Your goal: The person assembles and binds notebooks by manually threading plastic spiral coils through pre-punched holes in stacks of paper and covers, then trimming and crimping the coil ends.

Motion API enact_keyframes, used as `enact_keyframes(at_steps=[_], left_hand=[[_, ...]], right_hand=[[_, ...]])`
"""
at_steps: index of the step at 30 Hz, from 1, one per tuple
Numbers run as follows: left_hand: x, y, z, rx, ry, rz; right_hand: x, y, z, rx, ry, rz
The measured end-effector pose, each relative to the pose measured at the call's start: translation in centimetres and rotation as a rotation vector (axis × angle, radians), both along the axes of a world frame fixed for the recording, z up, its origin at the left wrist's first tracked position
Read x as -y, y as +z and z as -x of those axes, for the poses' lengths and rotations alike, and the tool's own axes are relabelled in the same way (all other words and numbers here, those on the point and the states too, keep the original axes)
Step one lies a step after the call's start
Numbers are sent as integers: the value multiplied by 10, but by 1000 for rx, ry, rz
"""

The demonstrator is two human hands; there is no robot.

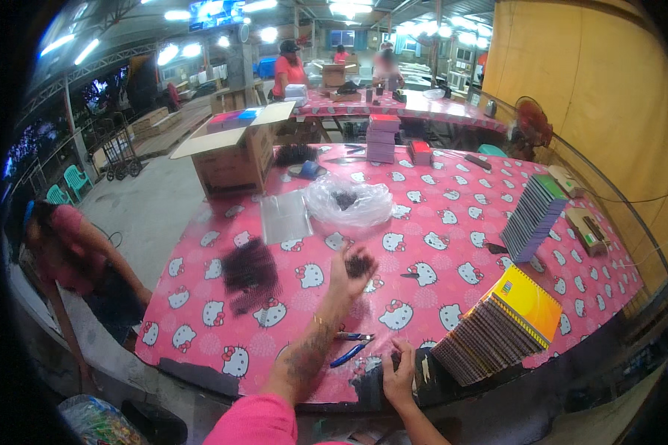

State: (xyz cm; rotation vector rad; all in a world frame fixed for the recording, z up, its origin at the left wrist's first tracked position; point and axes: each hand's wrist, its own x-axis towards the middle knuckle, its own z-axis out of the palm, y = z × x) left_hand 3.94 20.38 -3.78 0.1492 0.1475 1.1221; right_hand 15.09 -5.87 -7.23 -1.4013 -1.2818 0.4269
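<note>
My left hand [349, 273] is stretched out over the pink table, palm up, with its fingers curled around a handful of small black pieces [359, 265]. Close to the table's near edge, my right hand [399, 377] is closed, thumb and fingers together; something small and dark seems to be in it, too little to name. Blue-handled pliers [349, 354] lie between my forearms. Right of my right hand stands a stack of yellow-covered spiral notebooks [493, 334]. Beyond my left hand, a clear plastic bag [349, 204] holds more small dark pieces.
Black spiral coils [251, 276] lie left of my left forearm, near clear plastic sheets [286, 217]. A cardboard box [234, 159] stands at the far left. Purple-edged notebooks [533, 219] are stacked at right. A person [89, 274] bends down beside the table's left edge.
</note>
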Motion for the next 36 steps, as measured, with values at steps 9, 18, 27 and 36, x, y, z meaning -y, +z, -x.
enact_keyframes(at_steps=[9, 18, 27, 36], left_hand=[[-199, 66, 40, -671, 401, 202], [-61, -19, 20, -1380, 624, -485], [-168, 51, 40, -2018, 972, -1001], [-301, 51, 22, -2334, 843, -798]], right_hand=[[-3, 9, 12, 89, 109, 78], [-9, -6, 2, 195, 135, 66], [-2, 1, 16, 375, 135, 104], [-10, 6, 13, 377, 103, 173]])
